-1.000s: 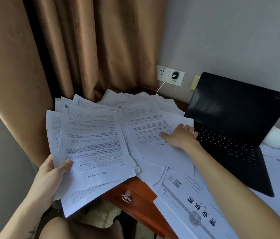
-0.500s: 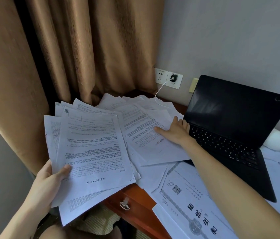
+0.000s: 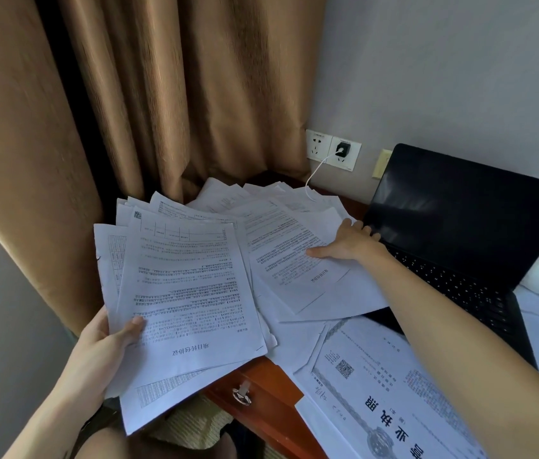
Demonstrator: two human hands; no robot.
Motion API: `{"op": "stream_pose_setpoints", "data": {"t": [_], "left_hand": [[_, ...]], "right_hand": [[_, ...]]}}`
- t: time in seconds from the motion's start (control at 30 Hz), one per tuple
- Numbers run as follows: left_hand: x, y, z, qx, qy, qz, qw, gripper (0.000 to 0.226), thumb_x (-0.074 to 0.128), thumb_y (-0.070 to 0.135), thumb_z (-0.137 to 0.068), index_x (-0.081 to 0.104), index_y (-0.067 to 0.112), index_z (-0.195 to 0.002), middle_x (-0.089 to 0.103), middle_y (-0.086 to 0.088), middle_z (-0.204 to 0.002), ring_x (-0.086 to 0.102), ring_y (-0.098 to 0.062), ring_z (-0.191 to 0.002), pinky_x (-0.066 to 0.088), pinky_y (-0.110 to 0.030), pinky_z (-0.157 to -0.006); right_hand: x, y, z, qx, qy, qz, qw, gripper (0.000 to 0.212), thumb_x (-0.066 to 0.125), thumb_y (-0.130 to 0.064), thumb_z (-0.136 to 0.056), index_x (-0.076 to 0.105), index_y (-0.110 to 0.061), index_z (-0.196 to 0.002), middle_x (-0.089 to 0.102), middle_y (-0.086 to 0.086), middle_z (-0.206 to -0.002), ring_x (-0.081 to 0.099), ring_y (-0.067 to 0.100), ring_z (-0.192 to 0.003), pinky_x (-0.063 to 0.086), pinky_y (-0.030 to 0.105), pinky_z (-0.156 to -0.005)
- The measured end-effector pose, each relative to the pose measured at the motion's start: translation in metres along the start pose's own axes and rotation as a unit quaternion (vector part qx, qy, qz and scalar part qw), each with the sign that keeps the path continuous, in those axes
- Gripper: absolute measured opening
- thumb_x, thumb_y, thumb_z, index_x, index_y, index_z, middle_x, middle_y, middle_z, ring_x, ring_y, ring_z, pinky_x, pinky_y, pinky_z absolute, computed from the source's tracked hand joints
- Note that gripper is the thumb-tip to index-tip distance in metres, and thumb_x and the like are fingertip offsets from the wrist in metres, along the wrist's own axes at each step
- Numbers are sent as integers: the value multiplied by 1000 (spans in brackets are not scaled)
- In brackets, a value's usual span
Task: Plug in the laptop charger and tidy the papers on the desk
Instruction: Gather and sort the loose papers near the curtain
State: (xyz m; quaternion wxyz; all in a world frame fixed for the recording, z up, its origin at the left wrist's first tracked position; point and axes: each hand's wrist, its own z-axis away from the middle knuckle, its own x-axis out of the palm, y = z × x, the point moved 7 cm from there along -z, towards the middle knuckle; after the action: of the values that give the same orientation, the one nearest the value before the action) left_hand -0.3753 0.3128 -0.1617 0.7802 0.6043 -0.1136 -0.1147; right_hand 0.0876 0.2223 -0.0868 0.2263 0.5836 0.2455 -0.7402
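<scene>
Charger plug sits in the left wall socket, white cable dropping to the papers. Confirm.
No: the head view shows the charger plug in the right wall socket, the left socket empty, white cable dropping to the papers.

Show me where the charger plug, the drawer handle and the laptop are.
charger plug (image 3: 342, 149), head view, on its black body.
drawer handle (image 3: 241, 396), head view, on the metal ring.
laptop (image 3: 460, 207), head view, middle of the dark screen.
</scene>
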Motion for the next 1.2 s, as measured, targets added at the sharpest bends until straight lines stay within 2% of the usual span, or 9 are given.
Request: {"op": "stream_pose_setpoints", "data": {"t": [0.1,0.2,0.37,0.43,0.53,0.67,0.8,1.0,1.2], "left_hand": [[0,1,1,3,0,1,1000,30,63,10,-102,65,29,-125,80,1,-108,76,-33,-97,58,-55,-91],[0,3,2,9,-3,-1,1000,31,62,9,-103,65,30,-125,80,1,-109,77,-31,-96,58,-53,-90],[-5,3,2,8,-1,2,1000,32,63,10,-102,65,31,-127,80,2,-109,76,-32,-99,57,-56,-93],[-7,3,3,7,4,7,1000,31,63,10,-102,65,31,-125,80,3,-109,76,-32,-100,57,-55,-94],[-6,3,6,7,2,10,1000,30,63,10,-102,65,31,-123,80,2,-108,76,-31,-99,57,-55,-93],[0,5,10,8,-12,11,1000,30,62,10,-103,65,31,-124,80,2,-108,77,-30,-98,58,-55,-92],[3,7,11,10,-20,13,1000,31,62,10,-103,64,30,-127,80,2,-108,75,-32,-102,57,-57,-94],[9,9,12,10,-33,18,999,29,61,9,-103,64,29,-124,80,1,-108,75,-32,-101,57,-55,-92],[23,5,18,-4,-52,36,998,30,59,7,-104,62,25,-128,79,-2,-110,77,-31,-97,60,-49,-83]], "right_hand": [[-13,-3,0,-37,73,-64,995,103,87,-61,-64,41,-6,-139,52,13,-135,47,32,-128,37,46,-107],[-11,4,-4,-53,25,-267,962,59,90,-19,-71,61,-6,-121,67,9,-117,65,25,-105,56,39,-89],[-8,21,14,-65,-12,-431,900,34,77,-3,-86,68,-4,-119,70,8,-110,68,22,-91,56,33,-72],[-7,34,22,-64,11,-449,891,25,72,-2,-90,68,-7,-114,70,11,-113,67,23,-93,56,34,-76],[-4,51,33,-70,41,-369,926,23,66,-8,-95,68,-8,-118,69,10,-120,66,27,-105,55,43,-93],[-14,66,56,-86,109,-319,938,24,60,-10,-99,65,-10,-123,66,3,-113,62,23,-102,49,32,-83],[-19,93,69,-55,170,-400,899,19,60,-11,-100,69,-16,-116,70,4,-112,65,24,-98,52,32,-78],[-3,110,90,12,120,-628,769,28,65,-16,-99,66,-19,-127,70,0,-112,66,13,-95,51,24,-71],[20,73,108,-32,63,-645,761,20,64,-17,-100,69,-19,-120,75,-2,-107,73,15,-90,56,18,-61]]}}
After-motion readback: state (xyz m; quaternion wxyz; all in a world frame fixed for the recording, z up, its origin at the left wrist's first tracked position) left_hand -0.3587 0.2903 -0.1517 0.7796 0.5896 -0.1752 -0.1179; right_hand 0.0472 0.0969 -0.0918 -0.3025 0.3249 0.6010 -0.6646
